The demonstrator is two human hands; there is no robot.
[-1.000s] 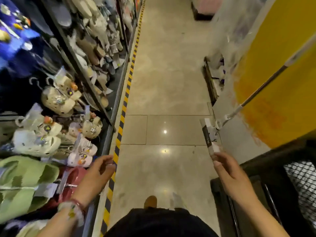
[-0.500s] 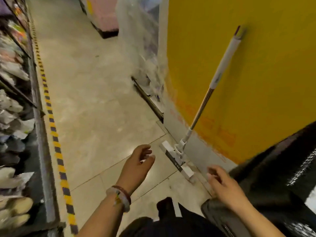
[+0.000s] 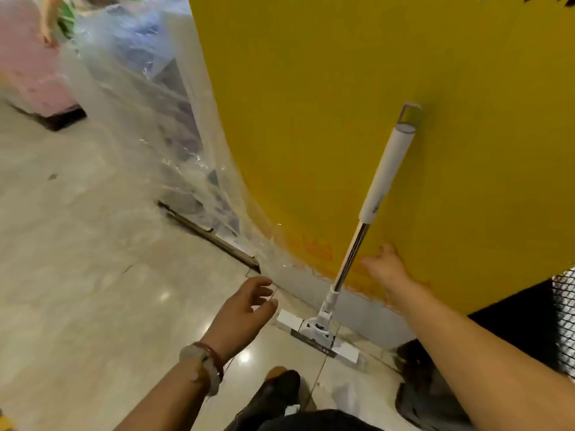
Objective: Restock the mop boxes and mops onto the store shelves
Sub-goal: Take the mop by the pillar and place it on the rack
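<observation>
A flat mop [image 3: 357, 244] with a white grip, a metal shaft and a white flat head stands on the floor and leans against a yellow wall [image 3: 311, 119]. My right hand [image 3: 384, 265] is stretched out just right of the metal shaft, fingers relaxed, holding nothing. My left hand [image 3: 245, 306] hovers left of the mop head, fingers loosely curled and empty, with bead bracelets on the wrist. No mop boxes are in view.
A plastic-wrapped pallet of goods [image 3: 149, 98] stands left of the yellow wall. A pink wrapped stack [image 3: 28, 66] sits at the far left with a person's arm above it. A black mesh cart [image 3: 553, 325] is at the right. My shoe [image 3: 280, 387] is on the tiled floor [image 3: 93, 275].
My view has turned right, away from the slipper shelves, toward the wall. Both hands have moved up and forward toward the mop; the right hand now lies beside its shaft.
</observation>
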